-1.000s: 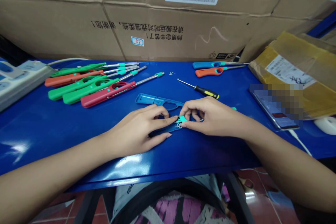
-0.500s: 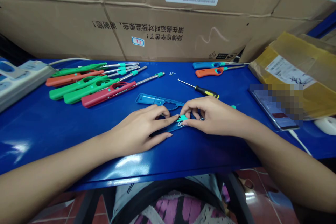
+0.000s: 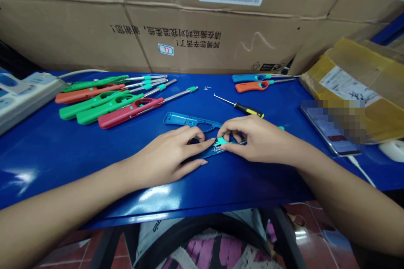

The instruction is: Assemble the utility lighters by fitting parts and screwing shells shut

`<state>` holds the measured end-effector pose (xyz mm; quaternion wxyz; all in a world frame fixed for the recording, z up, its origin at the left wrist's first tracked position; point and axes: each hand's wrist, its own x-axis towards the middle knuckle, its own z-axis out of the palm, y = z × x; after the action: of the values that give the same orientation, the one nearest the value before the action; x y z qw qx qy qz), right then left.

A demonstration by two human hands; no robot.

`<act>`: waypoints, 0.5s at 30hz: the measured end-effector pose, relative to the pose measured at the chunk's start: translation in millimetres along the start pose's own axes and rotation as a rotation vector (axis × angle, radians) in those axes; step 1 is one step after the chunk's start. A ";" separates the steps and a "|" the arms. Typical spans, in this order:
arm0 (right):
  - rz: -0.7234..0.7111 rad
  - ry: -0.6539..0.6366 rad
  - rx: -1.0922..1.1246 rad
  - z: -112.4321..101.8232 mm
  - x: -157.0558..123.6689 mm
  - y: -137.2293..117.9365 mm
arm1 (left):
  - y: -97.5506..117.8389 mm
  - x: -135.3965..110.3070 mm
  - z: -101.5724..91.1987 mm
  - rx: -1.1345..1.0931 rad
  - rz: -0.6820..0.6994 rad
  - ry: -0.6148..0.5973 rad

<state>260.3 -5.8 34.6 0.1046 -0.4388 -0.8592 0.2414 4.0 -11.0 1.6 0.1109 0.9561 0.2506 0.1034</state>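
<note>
My left hand point(image 3: 168, 153) lies on the blue table point(image 3: 94, 168), its fingers pressing down on a blue lighter half-shell point(image 3: 206, 152) that is mostly hidden beneath it. My right hand point(image 3: 257, 138) pinches a small teal part point(image 3: 221, 141) with a thin metal spring at the shell's middle. A second, empty blue lighter shell point(image 3: 189, 120) lies just beyond the fingers.
Several green and red long-nosed lighters point(image 3: 110, 103) lie at the back left, a blue and an orange one point(image 3: 252, 82) at the back right. A black-and-yellow screwdriver point(image 3: 243, 108) rests near them. A phone point(image 3: 331, 126), a taped parcel point(image 3: 356, 84), a power strip point(image 3: 22, 92) and cardboard boxes point(image 3: 189, 17) border the table.
My right hand's fingers have shifted the teal part slightly up and right against the shell. My left hand has barely moved.
</note>
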 end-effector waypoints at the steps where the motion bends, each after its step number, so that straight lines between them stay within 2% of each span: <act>1: 0.008 -0.004 0.005 0.1 0.2 0.2 | -0.1 0.1 0.1 -0.002 0.001 0.001; 12: 0.053 -0.079 0.161 1.5 4.3 5.3 | 3.0 -2.1 -1.1 0.019 -0.009 0.010; 15: 0.024 -0.060 0.186 -0.8 3.3 5.3 | 4.2 -1.8 -2.1 0.002 -0.037 0.024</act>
<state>262.4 -0.2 32.5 0.1162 -0.4300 -0.8306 0.3342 3.9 -15.1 4.5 0.1089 0.9502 0.2696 0.1125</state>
